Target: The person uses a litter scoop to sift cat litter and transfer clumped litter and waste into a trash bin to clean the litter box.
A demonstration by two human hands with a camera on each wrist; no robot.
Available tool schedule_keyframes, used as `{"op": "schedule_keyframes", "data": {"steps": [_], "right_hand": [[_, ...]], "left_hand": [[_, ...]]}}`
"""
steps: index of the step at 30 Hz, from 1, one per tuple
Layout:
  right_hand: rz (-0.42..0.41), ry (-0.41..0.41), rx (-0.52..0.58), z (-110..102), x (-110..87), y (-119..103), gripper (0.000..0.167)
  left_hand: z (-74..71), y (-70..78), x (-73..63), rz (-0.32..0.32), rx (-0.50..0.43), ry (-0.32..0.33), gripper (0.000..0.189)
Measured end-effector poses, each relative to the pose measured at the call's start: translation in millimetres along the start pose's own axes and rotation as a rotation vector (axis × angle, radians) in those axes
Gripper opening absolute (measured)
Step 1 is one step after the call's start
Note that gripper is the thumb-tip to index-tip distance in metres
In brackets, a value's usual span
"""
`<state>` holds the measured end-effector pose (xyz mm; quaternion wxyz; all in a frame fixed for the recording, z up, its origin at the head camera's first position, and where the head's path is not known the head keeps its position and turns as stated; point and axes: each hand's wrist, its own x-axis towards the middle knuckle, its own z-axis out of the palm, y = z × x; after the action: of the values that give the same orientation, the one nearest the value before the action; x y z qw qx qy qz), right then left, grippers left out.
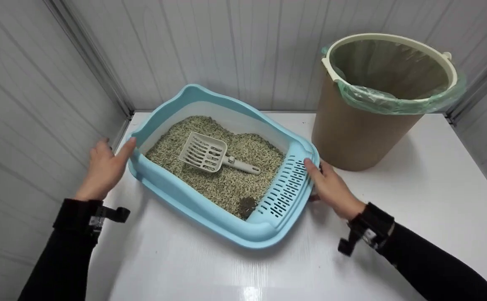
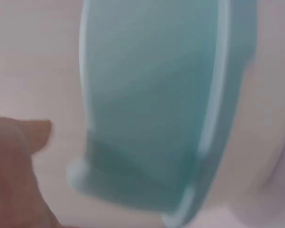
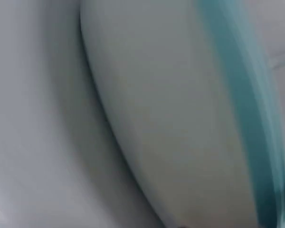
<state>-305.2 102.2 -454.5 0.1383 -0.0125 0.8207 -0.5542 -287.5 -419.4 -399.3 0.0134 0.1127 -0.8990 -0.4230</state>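
A blue and white cat litter box [image 1: 210, 221] stands at an angle on the white table, filled with grainy tan litter [image 1: 193, 184]. On the litter lies a light grey slotted litter scoop [image 1: 203, 152], its handle pointing right. A dark clump [image 1: 247, 205] sits near the perforated step. My right hand [image 1: 331, 186] grips the box's right end, thumb on top of the rim and fingers partly hidden below. At the left corner is my left hand [image 1: 105, 167], fingers spread, thumb close to the rim; the left wrist view, blurred, shows a gap between hand and box.
A tall brown bin [image 1: 352, 133] with a cream ring and a green translucent liner [image 1: 394, 104] stands at the back right, near the box's right end. Grey panelled walls [image 1: 243, 50] enclose the table [image 1: 210, 271] at the back and sides.
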Motion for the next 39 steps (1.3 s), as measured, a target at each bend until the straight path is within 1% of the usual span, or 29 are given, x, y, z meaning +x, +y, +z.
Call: {"op": "schedule_keyframes", "data": {"steps": [2,4,6,8,9,11,12,13,15,17,19,20,22,24,26,27,29,31,32,33,34,35,36,38,39], "right_hand": [[0.015,-0.067,0.103,14,-33.1,2,0.095],[0.012,-0.140,0.161,29,-62.5,4,0.096],[-0.014,-0.188,0.194,44,-80.1,4,0.099],[-0.047,-0.203,0.221,56,-86.0,5,0.105],[-0.068,-0.202,0.232,59,-85.1,6,0.107],[-0.116,-0.200,0.234,63,-76.4,9,0.109],[-0.139,-0.200,0.233,61,-70.1,10,0.109],[-0.143,-0.208,0.240,58,-62.8,12,0.109],[-0.135,-0.233,0.242,44,-45.6,14,0.105],[-0.100,-0.268,0.271,26,-24.8,12,0.099],[-0.052,-0.294,0.290,9,-3.3,9,0.091],[-0.041,-0.292,0.283,1,7.4,7,0.085],[-0.029,-0.256,0.273,-11,27.2,2,0.072],[-0.027,-0.167,0.217,-17,43.1,-2,0.064],[0.000,-0.005,0.163,-8,44.0,-6,0.065],[0.016,0.067,0.146,-3,41.4,-6,0.068],[0.051,0.184,0.134,11,29.2,-7,0.078],[0.071,0.246,0.169,30,8.9,-8,0.085],[0.074,0.259,0.204,41,-3.6,-9,0.088],[0.074,0.261,0.237,53,-16.6,-10,0.090],[0.072,0.258,0.272,67,-29.5,-12,0.092],[0.063,0.235,0.301,74,-38.0,-12,0.092],[0.058,0.213,0.334,81,-45.5,-13,0.092],[0.052,0.178,0.385,96,-55.2,-15,0.090],[0.052,0.171,0.402,103,-56.7,-17,0.088]], "left_hand": [[-6.1,-8.7,17.4,0.010,-0.124,-0.052,0.107],[-7.7,-15.4,30.9,0.009,-0.246,-0.139,0.102],[-5.9,-19.2,39.0,-0.008,-0.336,-0.207,0.097],[-2.3,-20.5,42.3,-0.020,-0.363,-0.242,0.094],[-0.2,-20.2,42.8,-0.030,-0.370,-0.251,0.094],[-1.8,-20.4,37.6,-0.050,-0.368,-0.248,0.094],[-2.8,-20.1,34.2,-0.055,-0.359,-0.246,0.095],[-4.0,-20.1,30.8,-0.057,-0.355,-0.249,0.095],[-6.0,-19.5,22.4,-0.062,-0.347,-0.253,0.095],[-6.5,-19.1,11.8,-0.063,-0.326,-0.262,0.092],[-4.8,-18.4,-0.4,-0.057,-0.298,-0.273,0.084],[-3.1,-17.4,-7.2,-0.056,-0.285,-0.274,0.079],[1.3,-14.9,-21.5,-0.058,-0.252,-0.282,0.070],[7.0,-10.0,-36.7,-0.062,-0.217,-0.283,0.068],[5.3,-9.5,-37.7,-0.030,-0.163,-0.313,0.074],[3.8,-9.5,-38.1,-0.014,-0.129,-0.333,0.077],[-3.4,-10.7,-36.3,0.042,-0.013,-0.359,0.086],[-16.1,-15.3,-25.4,0.114,0.127,-0.360,0.094],[-23.9,-18.0,-15.6,0.145,0.187,-0.361,0.099],[-31.9,-21.0,-2.3,0.177,0.242,-0.356,0.102],[-39.4,-24.1,14.4,0.212,0.278,-0.354,0.104],[-40.9,-23.2,27.8,0.229,0.273,-0.348,0.103],[-41.5,-22.8,42.4,0.239,0.234,-0.350,0.102],[-40.7,-22.2,71.0,0.262,0.134,-0.372,0.096],[-39.4,-23.3,83.9,0.284,0.083,-0.382,0.092]]}}
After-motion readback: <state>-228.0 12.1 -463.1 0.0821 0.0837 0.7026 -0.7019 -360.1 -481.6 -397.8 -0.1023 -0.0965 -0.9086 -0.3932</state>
